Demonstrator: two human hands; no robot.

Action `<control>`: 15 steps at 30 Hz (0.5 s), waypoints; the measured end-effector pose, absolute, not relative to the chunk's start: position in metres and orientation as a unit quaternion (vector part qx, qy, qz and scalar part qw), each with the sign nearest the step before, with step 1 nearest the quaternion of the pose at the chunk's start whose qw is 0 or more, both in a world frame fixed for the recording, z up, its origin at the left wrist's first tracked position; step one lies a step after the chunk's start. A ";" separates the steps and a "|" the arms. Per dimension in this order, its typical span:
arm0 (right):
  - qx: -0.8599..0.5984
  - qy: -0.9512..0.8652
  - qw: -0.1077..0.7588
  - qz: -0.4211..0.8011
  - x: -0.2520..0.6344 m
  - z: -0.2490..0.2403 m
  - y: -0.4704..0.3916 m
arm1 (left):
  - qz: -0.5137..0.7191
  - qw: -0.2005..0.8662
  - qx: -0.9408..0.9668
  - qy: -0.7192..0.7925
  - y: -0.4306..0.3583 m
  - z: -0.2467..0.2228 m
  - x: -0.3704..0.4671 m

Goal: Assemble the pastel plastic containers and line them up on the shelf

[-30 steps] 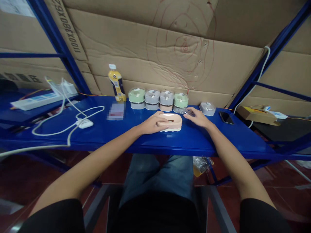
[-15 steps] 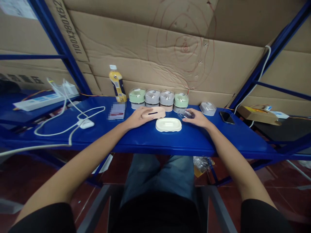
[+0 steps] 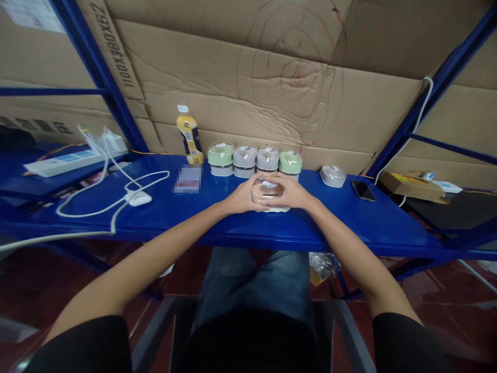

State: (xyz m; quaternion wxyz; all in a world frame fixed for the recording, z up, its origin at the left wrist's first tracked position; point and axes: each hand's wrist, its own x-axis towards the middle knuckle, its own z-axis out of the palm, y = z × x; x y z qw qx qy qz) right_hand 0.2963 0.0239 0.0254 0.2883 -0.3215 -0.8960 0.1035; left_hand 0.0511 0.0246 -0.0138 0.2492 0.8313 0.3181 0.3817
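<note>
Between my two hands sits a pink oval box [image 3: 267,192] with a see-through lid on it. My left hand [image 3: 242,198] wraps round its left side, and my right hand [image 3: 294,193] curls round its right side, with fingers meeting at the back. Under the box, a cream oval base [image 3: 278,209] shows only as a thin rim at the front; the rest of it is hidden. Whether the box is seated on the base or just above it, I cannot tell.
Behind my hands stands a row of stacked oval boxes [image 3: 220,155] in green and grey. A grey oval box [image 3: 333,176] and a phone [image 3: 364,190] lie to the right. At left are a drink bottle [image 3: 189,135], a white charger cable [image 3: 139,198] and a power strip [image 3: 73,159].
My left hand has brought the pink piece right, over the cream base. My right hand has moved left with the clear lid, which now covers the pink piece.
</note>
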 end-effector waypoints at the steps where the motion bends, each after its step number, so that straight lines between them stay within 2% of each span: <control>1: -0.326 -0.896 0.283 0.103 0.295 0.024 0.025 | 0.383 0.254 0.830 0.317 0.026 -0.015 0.051; 7: -0.340 -0.904 0.245 0.087 0.294 0.028 0.026 | 0.378 0.196 0.853 0.301 0.028 -0.018 0.055; 15: -0.364 -0.912 0.181 0.063 0.306 0.022 -0.001 | 0.331 0.194 0.865 0.322 0.026 -0.021 0.051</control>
